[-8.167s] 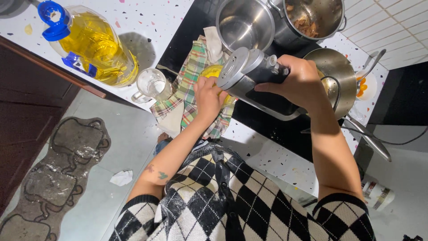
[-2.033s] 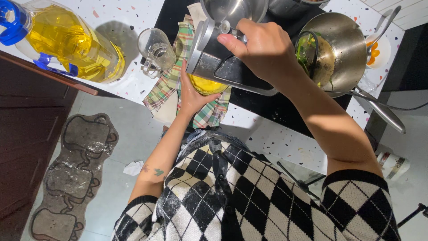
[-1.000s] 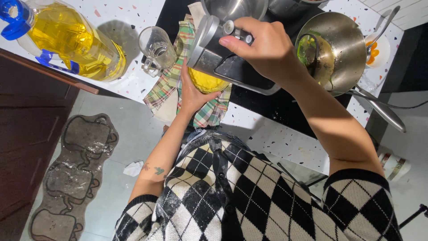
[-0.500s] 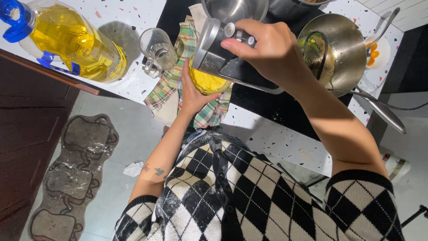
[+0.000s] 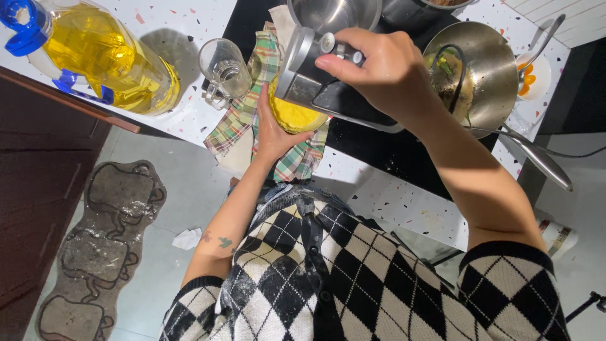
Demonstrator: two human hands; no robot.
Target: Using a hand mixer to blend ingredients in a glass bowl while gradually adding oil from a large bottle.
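Observation:
My left hand [image 5: 273, 129] cups the near side of a small bowl of yellow stuff [image 5: 291, 115], which rests on a checked cloth [image 5: 297, 165] at the counter's edge. My right hand [image 5: 386, 71] grips a steel and black cylindrical kitchen tool [image 5: 307, 74] from above. It holds the tool tilted directly over the bowl, with the thumb near a small knob on its end. The tool hides the far half of the bowl.
A big bottle of yellow oil with a blue cap [image 5: 101, 57] lies on the speckled counter at left, beside a glass mug [image 5: 224, 66]. On the black cooktop [image 5: 379, 148] stand a steel pot [image 5: 334, 14] and a steel pan with food [image 5: 480, 69]. A grey mat [image 5: 95, 246] lies on the floor.
The right hand has brought the steel tool from above the cooktop to over the yellow bowl and tilted it. In the last second both hands stay nearly still.

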